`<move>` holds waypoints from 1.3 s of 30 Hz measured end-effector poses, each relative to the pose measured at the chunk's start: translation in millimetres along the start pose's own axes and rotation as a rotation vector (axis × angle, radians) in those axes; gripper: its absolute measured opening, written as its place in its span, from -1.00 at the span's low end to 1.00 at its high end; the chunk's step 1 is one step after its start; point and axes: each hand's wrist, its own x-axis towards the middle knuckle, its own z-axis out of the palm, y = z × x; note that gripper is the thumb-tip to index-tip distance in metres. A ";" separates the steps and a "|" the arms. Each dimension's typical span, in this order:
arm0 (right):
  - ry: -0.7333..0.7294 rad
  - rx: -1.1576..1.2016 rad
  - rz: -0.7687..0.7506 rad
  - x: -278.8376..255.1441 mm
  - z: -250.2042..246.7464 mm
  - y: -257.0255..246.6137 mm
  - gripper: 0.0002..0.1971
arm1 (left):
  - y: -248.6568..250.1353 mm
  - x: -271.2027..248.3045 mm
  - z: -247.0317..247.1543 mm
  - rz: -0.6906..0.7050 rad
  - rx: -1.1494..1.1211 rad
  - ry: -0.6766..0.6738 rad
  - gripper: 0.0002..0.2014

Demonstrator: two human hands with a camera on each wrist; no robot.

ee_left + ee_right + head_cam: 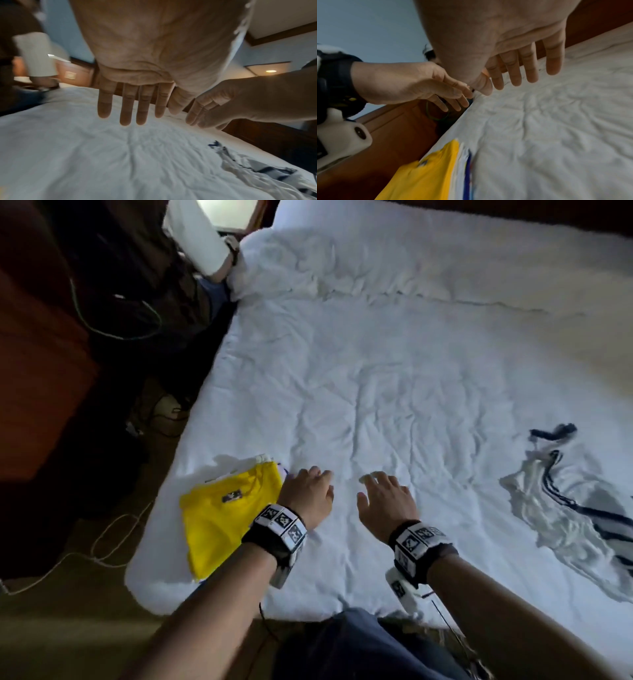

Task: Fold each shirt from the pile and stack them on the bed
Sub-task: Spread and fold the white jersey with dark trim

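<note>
A folded yellow shirt (219,515) tops a small stack at the bed's near left corner, with white and blue layers showing under it (467,169). My left hand (310,491) hovers just right of that stack, fingers straight, holding nothing. My right hand (385,496) hovers beside it over bare sheet, fingers spread and empty. A crumpled white shirt with dark navy stripes (568,508) lies unfolded at the right of the bed, well apart from both hands. In the left wrist view the left hand's fingers (127,108) are straight above the sheet and the striped shirt (267,170) lies lower right.
The white bed sheet (394,378) is wrinkled, with a bunched duvet (325,261) at the far end. Cables (113,320) and dark wooden furniture (37,371) fill the floor left of the bed. Another person's sleeve and arm (205,244) show by the far left corner.
</note>
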 end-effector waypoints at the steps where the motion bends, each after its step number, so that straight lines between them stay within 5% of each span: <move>1: 0.019 0.020 0.041 -2.8 -14.0 18.1 -0.60 | 22.9 12.8 -9.8 0.049 0.016 -0.024 -0.63; 7: 0.111 0.121 0.250 -19.3 -80.0 145.3 -0.63 | 174.1 85.7 -35.2 0.298 0.127 -0.204 -0.60; 15: 0.119 0.150 0.411 -36.8 -115.1 353.9 -0.69 | 381.9 178.8 -11.6 0.435 0.246 -0.349 -0.64; 21: -0.001 0.107 0.498 -32.7 -100.5 513.7 -0.80 | 513.3 252.9 40.4 0.475 0.299 -0.441 -0.66; 27: -0.234 0.020 0.567 -43.3 -37.5 648.2 -0.50 | 593.4 295.7 108.1 0.482 0.302 -0.551 -0.66; 34: -0.341 -0.163 0.517 -68.9 -20.6 693.1 -0.68 | 644.4 297.9 149.5 0.504 0.211 -0.600 -0.70; 36: -0.251 -0.113 0.467 -68.0 -36.5 688.8 -0.69 | 652.3 295.4 151.6 0.502 0.196 -0.589 -0.67; 39: -0.075 0.174 0.376 -64.0 -74.1 673.2 -0.45 | 657.8 294.1 146.1 0.517 0.106 -0.556 -0.38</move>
